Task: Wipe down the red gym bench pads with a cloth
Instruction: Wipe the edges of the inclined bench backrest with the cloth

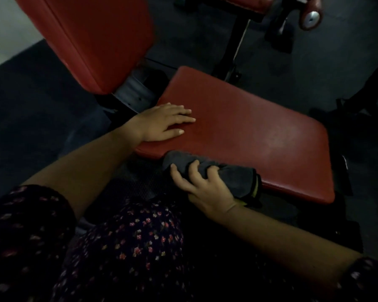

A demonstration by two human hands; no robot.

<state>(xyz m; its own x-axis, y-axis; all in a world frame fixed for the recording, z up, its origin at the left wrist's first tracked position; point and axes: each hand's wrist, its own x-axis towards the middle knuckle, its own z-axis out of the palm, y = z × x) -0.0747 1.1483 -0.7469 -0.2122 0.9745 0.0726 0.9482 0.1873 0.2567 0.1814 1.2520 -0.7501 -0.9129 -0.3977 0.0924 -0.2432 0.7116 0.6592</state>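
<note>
The picture is dim and soft, so fine detail is hard to read. At far left a pale surface [2, 29] is cut off by the frame edge; whether it is wall or floor cannot be told. Next to it the red back pad [92, 35] rises tilted, its top out of view, and its lower end hides part of a grey metal bracket [133, 92] that sits between it and the seat. The dark floor [31, 105] below shows almost no texture. A floral sleeve [26, 214] covers the upper left arm, and the same flowered fabric [129, 247] fills the lower middle.

The left hand [162, 123] lies flat on the near left corner of the red seat pad [249, 127], fingers straight and close together, holding nothing. The seat pad is level, with a dull sheen towards its right end. At its near edge the grey cloth [236, 177] is bunched against the pad's side and rim; it has dark edging and a yellowish strip at its right end. The right hand [205, 190] grips it, fingers curled over the top of the wad, and hides the cloth's lower middle.

Beyond the seat stands a black frame post [238, 40], blurred. Above it, a second red pad [242, 3] is cropped by the top edge. At top right sits a reddish roller [311, 18] with a silver end cap, partly cut off. No writing can be read anywhere.
</note>
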